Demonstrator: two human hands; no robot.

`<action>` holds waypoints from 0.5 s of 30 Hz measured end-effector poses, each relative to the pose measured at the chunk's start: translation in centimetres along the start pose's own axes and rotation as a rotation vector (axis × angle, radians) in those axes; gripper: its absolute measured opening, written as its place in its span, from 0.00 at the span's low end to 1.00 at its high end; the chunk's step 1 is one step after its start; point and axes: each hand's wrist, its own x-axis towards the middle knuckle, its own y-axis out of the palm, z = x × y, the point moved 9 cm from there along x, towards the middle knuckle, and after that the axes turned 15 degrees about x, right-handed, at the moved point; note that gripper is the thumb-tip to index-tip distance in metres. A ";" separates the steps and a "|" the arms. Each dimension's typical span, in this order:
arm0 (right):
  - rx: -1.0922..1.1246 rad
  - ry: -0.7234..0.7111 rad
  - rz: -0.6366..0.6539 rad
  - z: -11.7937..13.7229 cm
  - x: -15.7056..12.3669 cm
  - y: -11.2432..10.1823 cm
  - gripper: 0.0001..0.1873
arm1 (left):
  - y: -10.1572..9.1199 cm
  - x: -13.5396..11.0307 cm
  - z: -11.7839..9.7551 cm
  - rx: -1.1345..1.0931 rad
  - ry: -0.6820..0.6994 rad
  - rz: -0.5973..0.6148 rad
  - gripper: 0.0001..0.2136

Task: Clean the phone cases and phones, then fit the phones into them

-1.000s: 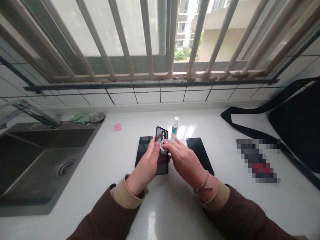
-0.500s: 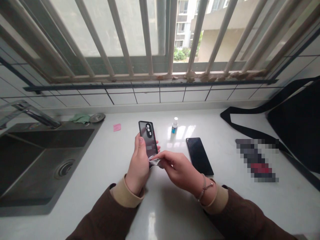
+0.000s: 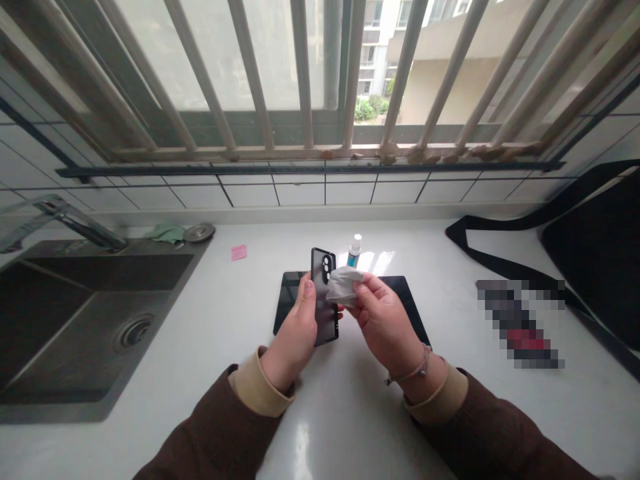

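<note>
My left hand (image 3: 295, 333) is closed around a phone case (image 3: 323, 320), its thumb along the left edge and its fingertips showing at the right edge. The case has a black rim, a greyish back and camera cut-outs near the top; it stands nearly upright over the counter. Between the thumb and fingers of my right hand (image 3: 383, 313) is a folded light grey cloth (image 3: 345, 285), which overlaps the case's right side. A flat dark device (image 3: 289, 300) lies behind my left hand, partly hidden. Another flat black device (image 3: 410, 300) lies behind my right hand.
A small white-capped bottle (image 3: 355, 250) stands beyond the cloth. A pink note (image 3: 239, 253) lies to its left. The sink (image 3: 107, 407) and faucet (image 3: 85, 223) are at left, beside a green cloth (image 3: 167, 233) and metal strainer (image 3: 200, 232). A black bag (image 3: 595, 227) and a pixelated item (image 3: 520, 327) are at right.
The case has moved right and turned more upright. My right hand has raised the cloth from the case's lower edge to its upper right side. The dark device at left now shows.
</note>
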 end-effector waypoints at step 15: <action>-1.177 -0.772 0.441 3.6 -3.8 6.2 0.17 | -0.5 0.3 -0.9 0.139 0.176 -0.001 0.26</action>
